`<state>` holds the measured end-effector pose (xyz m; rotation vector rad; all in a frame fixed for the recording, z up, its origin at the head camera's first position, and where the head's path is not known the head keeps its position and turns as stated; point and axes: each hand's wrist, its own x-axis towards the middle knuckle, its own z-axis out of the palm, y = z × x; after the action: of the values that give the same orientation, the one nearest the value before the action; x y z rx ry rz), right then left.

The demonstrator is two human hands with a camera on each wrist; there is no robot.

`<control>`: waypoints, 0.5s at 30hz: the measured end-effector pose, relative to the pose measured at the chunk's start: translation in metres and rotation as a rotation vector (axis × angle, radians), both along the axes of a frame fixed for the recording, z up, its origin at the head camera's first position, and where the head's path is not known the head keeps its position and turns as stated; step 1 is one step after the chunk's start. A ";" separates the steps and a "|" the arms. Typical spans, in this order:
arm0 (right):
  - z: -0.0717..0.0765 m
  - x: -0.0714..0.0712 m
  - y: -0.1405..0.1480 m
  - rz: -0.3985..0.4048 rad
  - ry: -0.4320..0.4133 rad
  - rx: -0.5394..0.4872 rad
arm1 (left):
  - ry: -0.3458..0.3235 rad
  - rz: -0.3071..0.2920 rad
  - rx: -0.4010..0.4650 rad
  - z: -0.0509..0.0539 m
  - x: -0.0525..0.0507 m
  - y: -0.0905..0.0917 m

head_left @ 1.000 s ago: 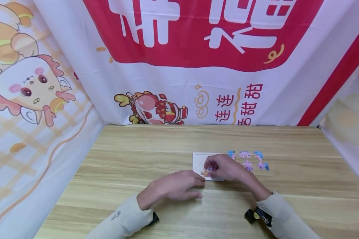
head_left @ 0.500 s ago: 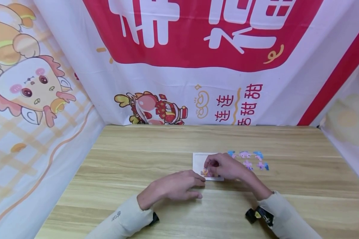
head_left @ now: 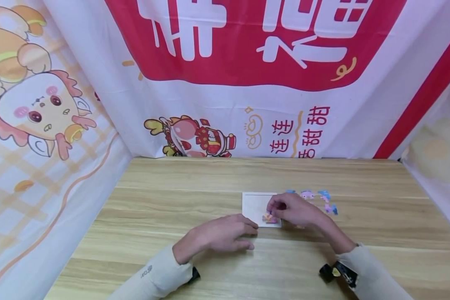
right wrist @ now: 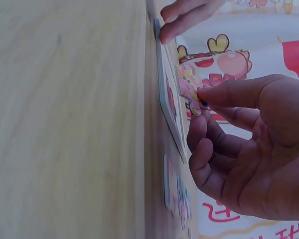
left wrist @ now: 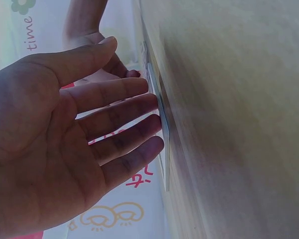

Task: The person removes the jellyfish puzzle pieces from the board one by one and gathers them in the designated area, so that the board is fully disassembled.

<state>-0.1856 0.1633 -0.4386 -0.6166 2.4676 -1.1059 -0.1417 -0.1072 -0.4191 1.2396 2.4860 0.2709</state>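
Observation:
A white puzzle tray (head_left: 250, 205) lies flat on the table. My right hand (head_left: 298, 209) is over its right part and pinches a pink and yellow jigsaw piece (right wrist: 190, 85) between thumb and fingers. In the right wrist view the piece is tilted, slightly above the tray. A reddish patch, perhaps another piece, shows on the tray behind it. My left hand (head_left: 225, 233) has its fingers extended, and the fingertips (left wrist: 157, 102) touch the tray's near left edge. Its thumb stands apart from the fingers.
Several loose pink and blue jigsaw pieces (head_left: 324, 195) lie right of the tray, some hidden behind the right hand. Wooden table (head_left: 165, 200) surrounds the tray. A printed cloth (head_left: 210, 96) hangs along the table's back edge.
My right hand has shifted right across the tray, with the jigsaw piece moving along in its fingers. More of the tray's surface shows now. The left hand stays in place.

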 end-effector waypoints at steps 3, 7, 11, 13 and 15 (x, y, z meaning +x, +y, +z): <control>0.000 0.001 0.009 0.004 0.022 0.013 | 0.007 -0.003 -0.001 -0.001 0.000 0.000; 0.000 0.002 0.018 0.000 0.031 0.022 | 0.003 0.000 -0.003 -0.001 0.000 0.001; 0.001 0.003 0.026 -0.007 0.031 0.023 | -0.007 0.009 -0.002 -0.001 0.000 0.000; 0.002 0.004 0.030 -0.003 0.040 0.025 | -0.015 0.014 -0.001 -0.001 0.000 0.000; 0.003 0.006 0.034 0.003 0.052 0.026 | -0.023 0.018 -0.003 -0.001 0.000 0.000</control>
<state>-0.1799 0.1973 -0.4357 -0.6493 2.5202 -1.0677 -0.1417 -0.1074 -0.4197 1.2064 2.4785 0.2843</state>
